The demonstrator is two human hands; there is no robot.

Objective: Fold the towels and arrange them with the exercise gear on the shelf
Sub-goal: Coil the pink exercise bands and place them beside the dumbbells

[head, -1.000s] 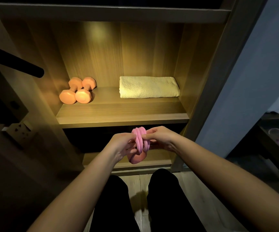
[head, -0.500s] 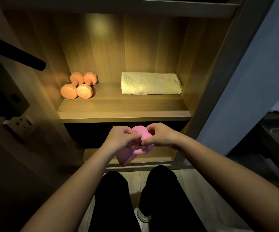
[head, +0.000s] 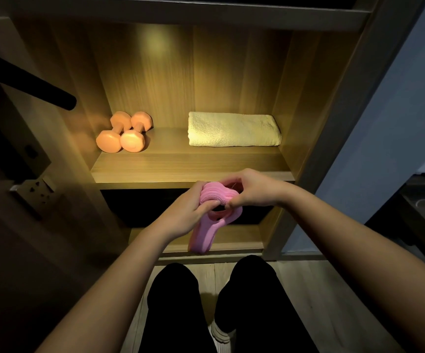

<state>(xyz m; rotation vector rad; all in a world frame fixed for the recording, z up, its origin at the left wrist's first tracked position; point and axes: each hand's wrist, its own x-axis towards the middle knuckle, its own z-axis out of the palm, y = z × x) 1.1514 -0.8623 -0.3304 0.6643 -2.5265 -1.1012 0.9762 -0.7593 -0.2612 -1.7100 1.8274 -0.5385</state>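
Coiled pink band point(head: 207, 231) is pinched by curled left hand point(head: 181, 216) and right hand point(head: 253, 189); uncoiling is risked if either grip is slackened.

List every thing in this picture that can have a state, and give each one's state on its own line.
towel: folded, lying flat on the right of the shelf.
dumbbells: two, lying side by side on the left of the shelf.
pink band: bunched up, held in front of the shelf, not on it.
left hand: grips the pink band.
right hand: pinches the pink band.
shelf: lit, open at the front.
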